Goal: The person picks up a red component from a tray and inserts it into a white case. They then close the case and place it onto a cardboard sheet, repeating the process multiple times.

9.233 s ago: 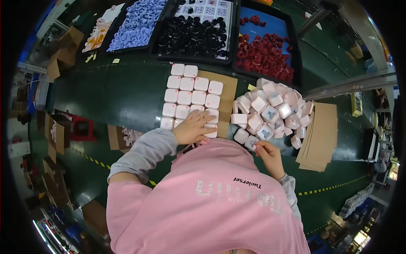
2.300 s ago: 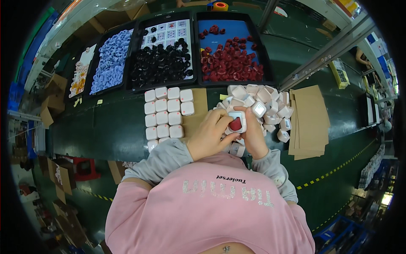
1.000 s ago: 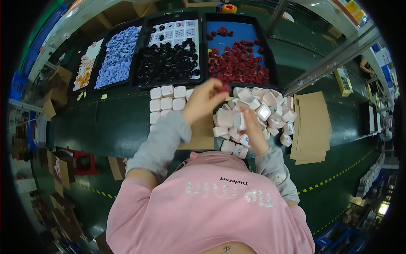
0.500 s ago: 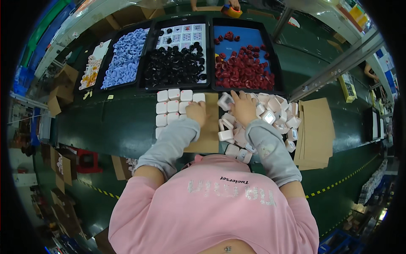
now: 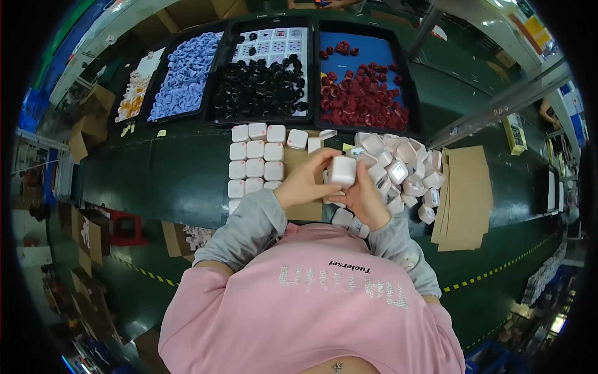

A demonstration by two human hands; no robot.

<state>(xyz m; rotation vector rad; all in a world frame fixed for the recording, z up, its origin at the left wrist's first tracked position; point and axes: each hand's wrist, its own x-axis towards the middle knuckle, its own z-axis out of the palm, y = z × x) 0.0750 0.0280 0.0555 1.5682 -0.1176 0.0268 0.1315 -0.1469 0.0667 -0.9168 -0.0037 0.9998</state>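
Head view: left hand (image 5: pixel 304 181) and right hand (image 5: pixel 369 198), fingers part-curled, grip one pale-pink rounded-square plastic box (image 5: pixel 342 171); slack pinch could drop it onto pale-pink box pile (image 5: pixel 408 153).

Place: a workshop, factory-floor in kind
Bench (image 5: pixel 143 177): long, green-topped, with a metal post (image 5: pixel 492 111)
Black trays (image 5: pixel 314 75): four in a row, holding small parts (image 5: pixel 361 100) sorted by colour
Pale boxes (image 5: pixel 255 149): many alike, some in rows, some heaped
Floor (image 5: pixel 479 308): green, with striped warning tape (image 5: pixel 144 271)
Cartons (image 5: pixel 174 238): open cardboard, standing below the bench
Co-worker's hand (image 5: pixel 337 4): beyond the trays
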